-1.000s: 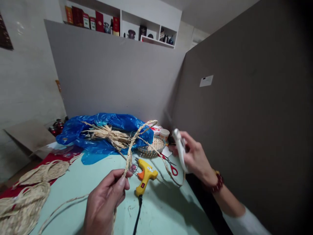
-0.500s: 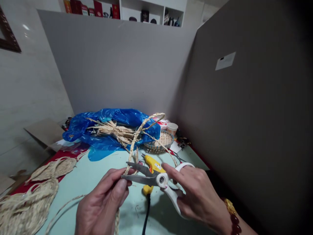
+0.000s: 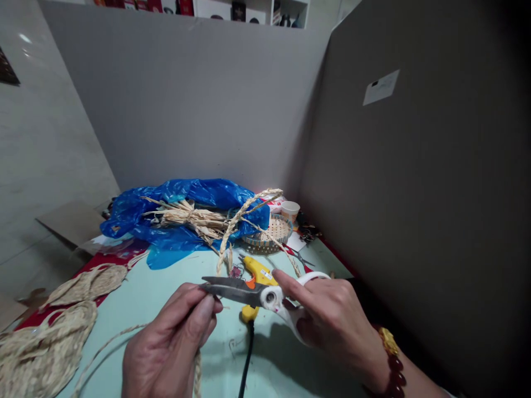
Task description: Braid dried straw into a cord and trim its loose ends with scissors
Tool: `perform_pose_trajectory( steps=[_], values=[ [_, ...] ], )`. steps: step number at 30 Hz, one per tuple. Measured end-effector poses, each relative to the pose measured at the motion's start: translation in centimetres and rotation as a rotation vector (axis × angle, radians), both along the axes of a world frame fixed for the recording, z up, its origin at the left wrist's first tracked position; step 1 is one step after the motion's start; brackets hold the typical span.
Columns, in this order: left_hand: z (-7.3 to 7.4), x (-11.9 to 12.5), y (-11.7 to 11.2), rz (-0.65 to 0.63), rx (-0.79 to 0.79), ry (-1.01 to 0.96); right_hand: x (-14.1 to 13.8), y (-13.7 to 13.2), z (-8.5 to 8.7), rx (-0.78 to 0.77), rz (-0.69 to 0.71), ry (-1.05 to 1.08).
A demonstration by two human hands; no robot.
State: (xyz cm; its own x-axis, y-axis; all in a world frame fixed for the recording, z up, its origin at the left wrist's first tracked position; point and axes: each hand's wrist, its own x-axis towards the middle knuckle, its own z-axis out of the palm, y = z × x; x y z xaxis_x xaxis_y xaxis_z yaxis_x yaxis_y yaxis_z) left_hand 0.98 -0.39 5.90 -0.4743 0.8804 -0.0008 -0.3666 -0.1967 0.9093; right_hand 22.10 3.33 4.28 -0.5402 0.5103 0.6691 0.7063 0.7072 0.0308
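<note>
My left hand (image 3: 170,345) pinches a braided straw cord (image 3: 232,232) between thumb and fingers; the braid arcs up and away over the table. My right hand (image 3: 332,323) grips white-handled scissors (image 3: 253,293), index finger laid along the handle. The blades look closed and point left, their tip right above my left fingertips beside the braid. A yellow glue gun (image 3: 259,273) lies on the pale green table (image 3: 157,287) just behind the scissors, its black cable running toward me.
A blue plastic bag (image 3: 186,215) with a bundle of straw (image 3: 186,216) lies at the back. A small woven basket (image 3: 269,235), a paper cup (image 3: 289,210) and red-handled scissors sit behind right. Coils of braided straw (image 3: 45,342) lie at left. Grey partition walls enclose the back and right.
My right hand brought the scissors from the right side down and left to my left fingertips. The blades, open half a second ago, now look closed. The camera tilted down.
</note>
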Motion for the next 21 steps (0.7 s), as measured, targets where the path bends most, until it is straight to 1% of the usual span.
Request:
perform_pose_trajectory(
  steps=[2,3,8,10,12,15,18,21],
  values=[
    [-0.1,-0.2,0.2,-0.045,0.025,0.013,-0.1,0.0,0.0,-0.027,0.033,0.038],
    [0.0,-0.3,0.2,-0.061,0.026,0.011,-0.3,0.0,0.1,-0.068,0.044,0.06],
    [1.3,0.2,-0.4,-0.069,-0.026,-0.043,-1.0,-0.1,0.4,-0.412,0.012,0.285],
    [1.7,0.3,-0.5,-0.073,-0.045,-0.046,-1.1,0.0,0.5,-0.475,0.017,0.351],
    [1.8,0.3,-0.5,-0.085,-0.042,-0.044,-1.1,0.1,0.5,-0.5,0.028,0.376],
    [1.8,0.1,-0.4,-0.11,-0.02,-0.051,-1.0,0.2,0.5,-0.495,0.032,0.369],
    [1.8,0.1,-0.4,-0.119,-0.01,-0.063,-0.8,0.2,0.4,-0.447,0.034,0.316],
    [2.0,0.2,-0.5,-0.103,-0.002,-0.073,-0.5,0.3,0.1,-0.362,0.027,0.233]
  ],
)
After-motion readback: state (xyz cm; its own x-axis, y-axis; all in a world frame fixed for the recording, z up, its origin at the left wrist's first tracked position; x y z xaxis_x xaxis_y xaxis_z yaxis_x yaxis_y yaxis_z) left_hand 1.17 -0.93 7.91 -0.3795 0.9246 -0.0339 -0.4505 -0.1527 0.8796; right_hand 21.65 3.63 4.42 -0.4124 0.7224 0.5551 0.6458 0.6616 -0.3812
